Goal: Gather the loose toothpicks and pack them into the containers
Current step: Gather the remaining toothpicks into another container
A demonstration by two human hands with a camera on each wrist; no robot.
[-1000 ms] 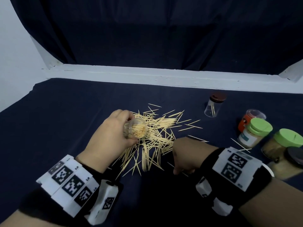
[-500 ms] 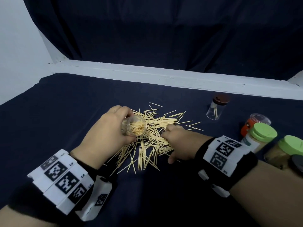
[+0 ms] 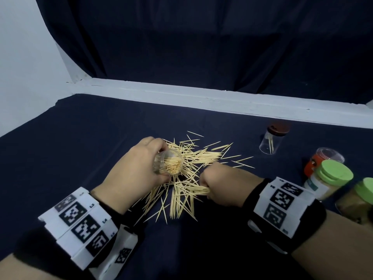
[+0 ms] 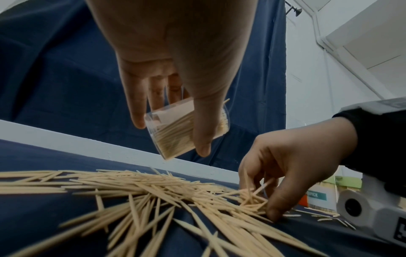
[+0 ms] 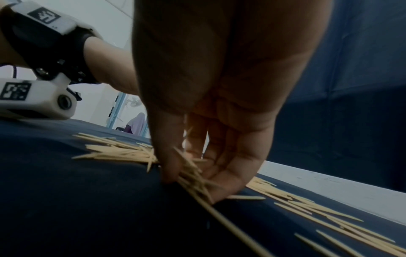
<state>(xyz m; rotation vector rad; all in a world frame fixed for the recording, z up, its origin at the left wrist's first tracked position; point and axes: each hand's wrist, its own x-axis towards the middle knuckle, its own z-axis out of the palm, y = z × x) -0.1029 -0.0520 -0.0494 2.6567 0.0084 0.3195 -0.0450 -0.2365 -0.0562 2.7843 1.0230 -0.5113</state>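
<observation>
Two hands over one dark cloth table (image 3: 80,148); left hand (image 3: 135,172) grips one clear jar (image 3: 168,164), lifted off the table and tipped with its mouth toward the wearer, packed with toothpicks; right hand (image 3: 224,184) sits down on the loose toothpick pile (image 3: 191,172) in the middle of the table, thumb and fingertips (image 5: 222,187) closed on a small bunch of toothpicks (image 5: 193,173) touching the cloth; loose sticks too many to count. To the right, five more containers: one clear jar with brown lid (image 3: 272,141) holding a few sticks, one red-labelled clear jar (image 3: 316,162), two green-lidded jars (image 3: 331,178) (image 3: 361,201), the last cut by the frame edge. Against half a second ago: right hand has pulled back toward the near side of the pile and tightened on a bunch; a second ago it lay below the pile; left hand keeps the jar in the same place; side jars unmoved.
</observation>
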